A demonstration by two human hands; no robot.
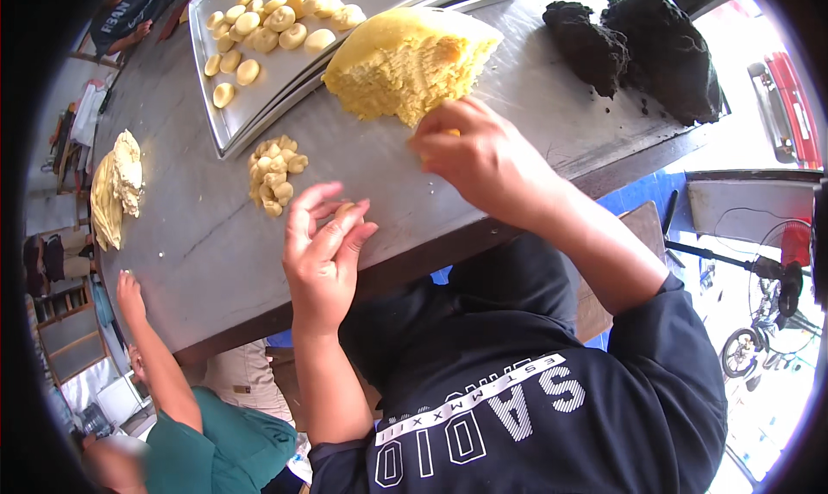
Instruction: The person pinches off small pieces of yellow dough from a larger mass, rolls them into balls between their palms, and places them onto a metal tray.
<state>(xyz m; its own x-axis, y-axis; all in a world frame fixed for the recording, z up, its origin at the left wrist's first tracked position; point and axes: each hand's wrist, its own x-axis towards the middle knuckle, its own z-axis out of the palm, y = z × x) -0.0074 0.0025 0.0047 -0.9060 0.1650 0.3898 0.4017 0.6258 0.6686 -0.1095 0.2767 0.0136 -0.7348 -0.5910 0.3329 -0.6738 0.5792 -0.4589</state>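
My left hand (323, 257) is raised near the table's front edge, fingers curled together around a small pale piece of dough (346, 208). Close to the torn front of a big yellow dough mound (410, 59), my right hand (487, 162) is closed in a pinch. A bit of yellow dough (453, 133) shows between its fingers. Left of the mound, a small heap of pale dough pieces (276, 171) lies on the metal tabletop (224, 261). Behind that heap, a silver tray (217, 132) carries many smooth, round dough balls (263, 28).
A large black dough lump (664, 54) sits at the far right. Pale yellow dough (116, 188) lies at the left end. A co-worker in a green shirt (216, 438) reaches to the table at lower left; another person (134, 15) stands at the far left corner.
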